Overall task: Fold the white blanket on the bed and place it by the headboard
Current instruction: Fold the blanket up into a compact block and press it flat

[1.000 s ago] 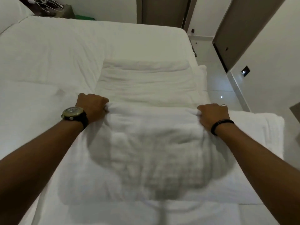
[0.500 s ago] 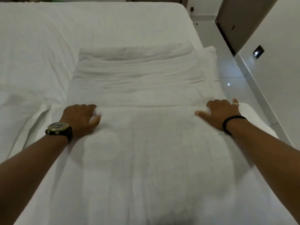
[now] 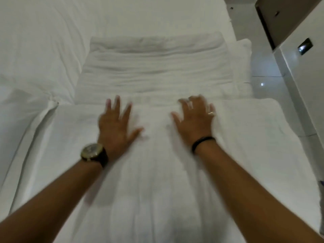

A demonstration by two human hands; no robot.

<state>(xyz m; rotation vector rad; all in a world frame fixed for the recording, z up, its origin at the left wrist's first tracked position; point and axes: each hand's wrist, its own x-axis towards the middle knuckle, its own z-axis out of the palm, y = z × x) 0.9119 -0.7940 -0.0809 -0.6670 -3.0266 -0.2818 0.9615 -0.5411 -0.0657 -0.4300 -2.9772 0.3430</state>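
Both hands slid inward off the fold's corners; left hand and right hand now flat, fingers spread, grasping nothing.
White blanket sits half-folded at bed edge; uneven pressing could skew layers or slide it floorward.

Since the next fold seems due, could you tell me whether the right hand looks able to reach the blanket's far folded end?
Probably yes. The right hand lies open on the white blanket, and only bare fabric lies between it and the far folded end; the person may need to lean forward.
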